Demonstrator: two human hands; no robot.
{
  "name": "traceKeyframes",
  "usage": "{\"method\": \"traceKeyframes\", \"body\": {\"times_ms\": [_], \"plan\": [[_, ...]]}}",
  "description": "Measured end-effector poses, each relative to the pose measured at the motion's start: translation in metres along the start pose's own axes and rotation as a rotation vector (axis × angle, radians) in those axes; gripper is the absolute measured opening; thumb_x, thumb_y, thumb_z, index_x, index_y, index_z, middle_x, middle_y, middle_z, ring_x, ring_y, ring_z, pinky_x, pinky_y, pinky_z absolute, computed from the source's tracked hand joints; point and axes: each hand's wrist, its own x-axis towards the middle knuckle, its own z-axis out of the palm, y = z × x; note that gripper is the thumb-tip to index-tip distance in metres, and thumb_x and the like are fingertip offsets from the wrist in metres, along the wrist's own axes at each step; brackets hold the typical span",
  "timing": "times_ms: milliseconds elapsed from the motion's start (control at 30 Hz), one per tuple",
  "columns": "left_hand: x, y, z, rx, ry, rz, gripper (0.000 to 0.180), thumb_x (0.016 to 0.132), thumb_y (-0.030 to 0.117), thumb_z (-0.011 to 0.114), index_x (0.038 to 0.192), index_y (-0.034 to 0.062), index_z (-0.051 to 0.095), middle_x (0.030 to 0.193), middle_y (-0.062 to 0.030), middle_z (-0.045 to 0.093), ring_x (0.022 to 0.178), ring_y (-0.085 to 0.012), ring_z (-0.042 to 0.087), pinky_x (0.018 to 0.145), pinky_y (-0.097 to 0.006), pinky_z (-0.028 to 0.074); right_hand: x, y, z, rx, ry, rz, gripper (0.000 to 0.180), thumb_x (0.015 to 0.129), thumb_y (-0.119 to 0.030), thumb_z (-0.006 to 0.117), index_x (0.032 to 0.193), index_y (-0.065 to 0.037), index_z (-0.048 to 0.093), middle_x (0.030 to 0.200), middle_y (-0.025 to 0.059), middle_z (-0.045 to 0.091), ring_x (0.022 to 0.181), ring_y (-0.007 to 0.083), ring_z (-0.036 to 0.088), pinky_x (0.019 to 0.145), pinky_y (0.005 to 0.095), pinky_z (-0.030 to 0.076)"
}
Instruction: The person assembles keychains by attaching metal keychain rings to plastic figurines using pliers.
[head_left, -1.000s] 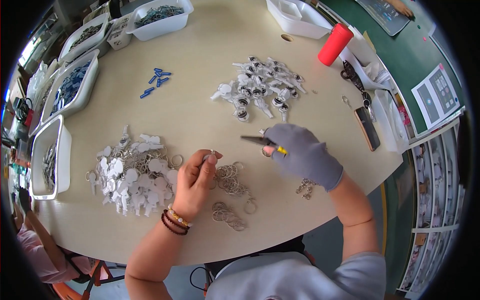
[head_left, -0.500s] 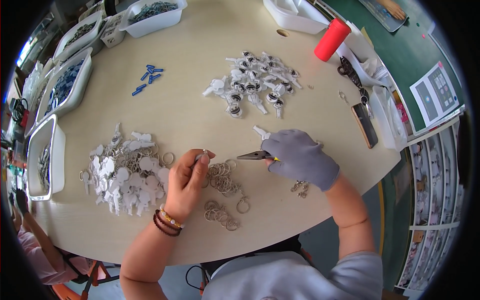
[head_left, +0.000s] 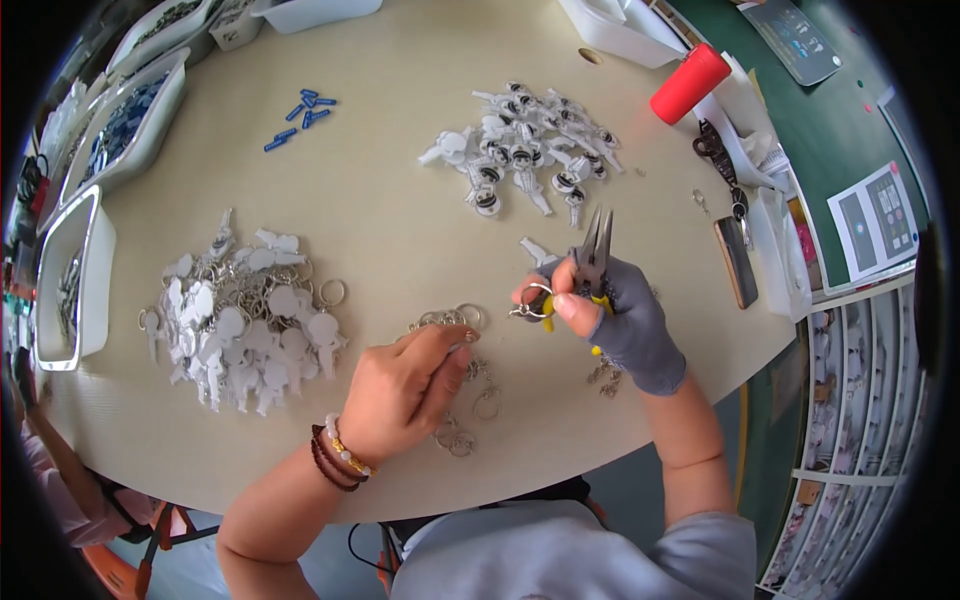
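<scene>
My right hand (head_left: 628,325), in a grey glove with thumb and finger bare, holds needle-nose pliers (head_left: 597,243) with yellow grips, jaws pointing away from me. Its thumb and finger also pinch a key ring (head_left: 539,297) with a short chain. My bare left hand (head_left: 405,388) is closed in a pinch over loose key rings (head_left: 470,315), partly covering them; what sits in its fingertips is too small to name. A white charm (head_left: 541,251) lies beyond my right hand, and small chains (head_left: 604,378) lie beside its wrist.
White charms with rings (head_left: 240,325) are heaped at left, more charms (head_left: 525,150) farther back. Blue pieces (head_left: 300,118) lie at back left. White bins (head_left: 100,290) line the left edge. A red cylinder (head_left: 690,83), keys (head_left: 716,152) and a phone (head_left: 736,262) lie at right.
The pliers have swung from pointing left to pointing away from me. A key ring is now in my right fingertips. My left hand has moved right and nearer, over the loose rings.
</scene>
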Motion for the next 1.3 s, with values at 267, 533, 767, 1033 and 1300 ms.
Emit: {"method": "traceKeyframes", "body": {"times_ms": [267, 533, 767, 1033, 1300], "plan": [[-0.001, 0.000, 0.003, 0.223, 0.028, 0.190, 0.015, 0.081, 0.005, 0.061, 0.095, 0.0023, 0.060, 0.074, -0.0076, 0.060, 0.056, -0.0249, 0.059, 0.046, -0.034, 0.045, -0.005, -0.007, 0.019, -0.014, -0.038, 0.068, 0.005, 0.089, -0.006, 0.054, 0.089, -0.001, 0.054, 0.084, 0.0062, 0.061, 0.101, 0.0153, 0.058, 0.084, 0.0291, 0.044], [-0.002, -0.003, 0.007, 0.244, 0.034, 0.221, 0.010, 0.080, 0.006, 0.062, 0.090, 0.0026, 0.059, 0.070, -0.0069, 0.056, 0.053, -0.0248, 0.056, 0.044, -0.034, 0.044, -0.006, -0.009, 0.019, -0.038, -0.082, 0.075, 0.004, 0.088, -0.004, 0.053, 0.089, -0.001, 0.054, 0.081, 0.0050, 0.057, 0.105, 0.0176, 0.058, 0.087, 0.0323, 0.044], [-0.001, -0.001, 0.008, 0.255, 0.031, 0.227, 0.011, 0.080, 0.006, 0.063, 0.089, 0.0023, 0.058, 0.070, -0.0075, 0.056, 0.053, -0.0253, 0.056, 0.044, -0.034, 0.044, -0.008, -0.004, 0.015, -0.054, -0.095, 0.078, 0.004, 0.088, -0.005, 0.054, 0.088, -0.001, 0.054, 0.079, 0.0031, 0.055, 0.105, 0.0176, 0.058, 0.088, 0.0315, 0.044], [0.000, 0.000, 0.003, 0.306, 0.047, 0.245, 0.017, 0.078, 0.005, 0.064, 0.094, 0.0017, 0.059, 0.069, -0.0069, 0.054, 0.053, -0.0240, 0.056, 0.045, -0.034, 0.044, -0.006, -0.005, 0.021, 0.006, 0.009, 0.072, 0.006, 0.087, -0.006, 0.056, 0.088, -0.001, 0.055, 0.082, 0.0029, 0.057, 0.089, 0.0123, 0.057, 0.086, 0.0313, 0.046], [0.000, -0.003, 0.004, 0.597, 0.103, 0.419, 0.021, 0.074, 0.007, 0.066, 0.094, 0.0036, 0.061, 0.064, -0.0025, 0.046, 0.050, -0.0154, 0.051, 0.041, -0.028, 0.038, -0.003, -0.001, 0.018, -0.773, -0.118, -0.269, 0.022, 0.074, -0.008, 0.073, 0.088, 0.001, 0.059, 0.085, 0.0120, 0.057, 0.081, 0.0238, 0.058, 0.072, 0.0311, 0.047]]}}
